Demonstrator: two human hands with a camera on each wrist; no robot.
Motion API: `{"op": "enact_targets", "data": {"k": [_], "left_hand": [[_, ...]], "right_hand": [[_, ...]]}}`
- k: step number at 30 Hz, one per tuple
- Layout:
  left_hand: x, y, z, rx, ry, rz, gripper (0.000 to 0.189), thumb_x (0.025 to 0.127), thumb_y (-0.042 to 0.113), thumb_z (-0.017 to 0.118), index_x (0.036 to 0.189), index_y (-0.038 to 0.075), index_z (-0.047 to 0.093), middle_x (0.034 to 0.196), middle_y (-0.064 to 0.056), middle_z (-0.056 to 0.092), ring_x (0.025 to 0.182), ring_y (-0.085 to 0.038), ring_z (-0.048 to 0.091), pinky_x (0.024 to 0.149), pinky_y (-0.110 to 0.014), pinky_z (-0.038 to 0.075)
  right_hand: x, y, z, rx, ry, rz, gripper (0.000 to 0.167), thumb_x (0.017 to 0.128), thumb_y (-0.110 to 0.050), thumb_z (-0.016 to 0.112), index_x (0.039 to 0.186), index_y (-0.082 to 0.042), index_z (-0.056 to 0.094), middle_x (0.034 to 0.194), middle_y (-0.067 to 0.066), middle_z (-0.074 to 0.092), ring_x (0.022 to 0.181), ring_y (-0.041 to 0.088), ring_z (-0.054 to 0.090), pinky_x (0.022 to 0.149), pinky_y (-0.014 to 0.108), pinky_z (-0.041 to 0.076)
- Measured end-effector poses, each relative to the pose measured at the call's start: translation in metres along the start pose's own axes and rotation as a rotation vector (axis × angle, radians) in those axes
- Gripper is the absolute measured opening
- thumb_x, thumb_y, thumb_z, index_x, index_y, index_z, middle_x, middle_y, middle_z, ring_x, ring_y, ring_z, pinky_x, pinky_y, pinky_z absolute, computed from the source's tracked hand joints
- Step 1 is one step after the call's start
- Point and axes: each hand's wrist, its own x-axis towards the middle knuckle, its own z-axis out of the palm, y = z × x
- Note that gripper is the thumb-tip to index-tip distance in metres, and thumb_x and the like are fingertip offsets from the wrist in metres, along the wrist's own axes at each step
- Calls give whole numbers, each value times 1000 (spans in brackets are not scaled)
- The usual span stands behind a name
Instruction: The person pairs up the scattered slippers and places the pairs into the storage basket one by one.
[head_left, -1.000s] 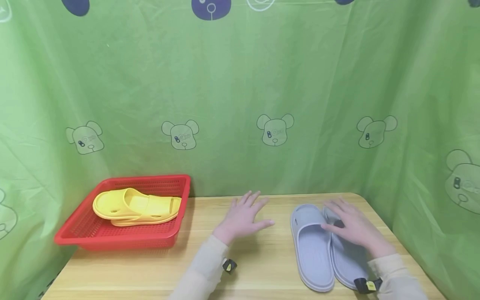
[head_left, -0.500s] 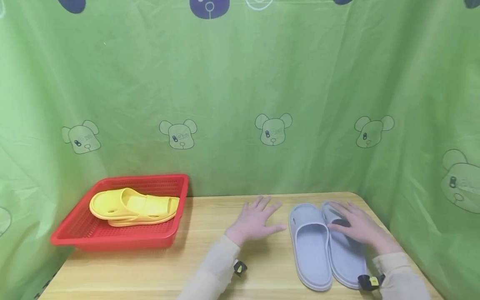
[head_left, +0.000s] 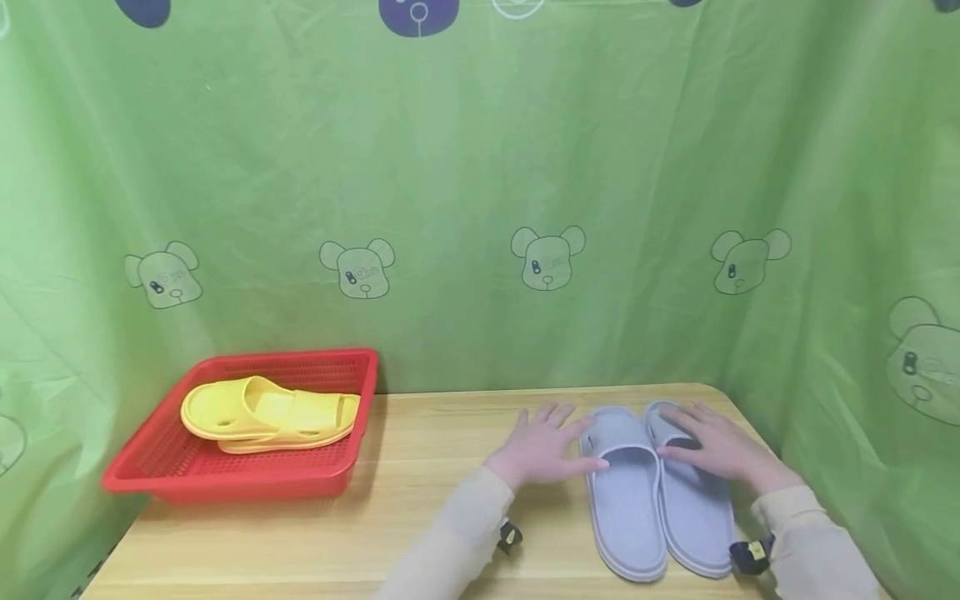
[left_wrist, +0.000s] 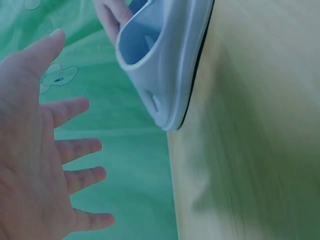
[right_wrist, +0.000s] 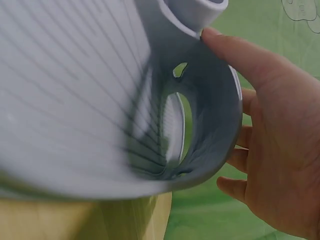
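Two grey-blue slippers stand side by side on the wooden table, toes pointing away. Beside the toe of the left slipper (head_left: 630, 517) is my left hand (head_left: 538, 450), its fingers spread and its thumb overlapping the slipper's edge in the head view. The left wrist view shows that palm (left_wrist: 30, 165) with nothing in it. My right hand (head_left: 723, 450) lies over the upper of the right slipper (head_left: 699, 525), fingers extended. In the right wrist view, the thumb (right_wrist: 240, 52) is right at the upper's rim, while the other fingers are partly hidden behind it.
A red plastic basket (head_left: 225, 485) stands on the left of the table, with yellow slippers (head_left: 281, 414) stacked in it. The wooden tabletop (head_left: 427, 467) runs back to a green curtain (head_left: 450, 333), which also hangs along both sides.
My left hand has moved right, from the middle of the table to the left slipper's edge. My right hand has stayed over the right slipper, shifting only slightly.
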Motion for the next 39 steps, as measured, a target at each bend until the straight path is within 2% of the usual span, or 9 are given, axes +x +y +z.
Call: {"op": "enact_targets", "data": {"k": [7,13,16,25,39], "left_hand": [[17,6,14,2,-22,31,77,87,80,27,153,41,21,162,5,23,149,-29,25,113,-65,24],[29,14,19,1,-62,65,75,88,79,27,152,42,23,163,8,22,149,-28,27,113,-64,25],[35,19,21,5,-77,72,74,88,79,27,153,41,23,162,6,25,148,-29,28,113,-64,26],[42,27,26,9,-111,35,74,89,77,30,153,40,22,162,4,25,147,-27,31,114,-60,29],[60,25,40,-40,-87,8,74,89,77,32,153,39,25,160,5,29,146,-25,33,114,-60,30]], "right_hand": [[6,8,4,44,-10,-44,82,82,-53,70,143,-4,44,145,32,40,128,59,37,96,77,31],[7,11,5,199,-85,-31,83,86,-46,68,147,1,37,150,33,33,133,60,29,99,79,24],[7,11,5,235,-101,-29,83,86,-42,69,147,3,35,150,35,30,133,61,26,99,79,22],[6,13,7,269,-120,-13,84,86,-42,69,146,4,35,151,34,28,134,62,25,99,80,21],[8,19,11,304,-109,-41,84,86,-39,70,147,5,32,151,34,29,133,61,27,99,79,22]]}}
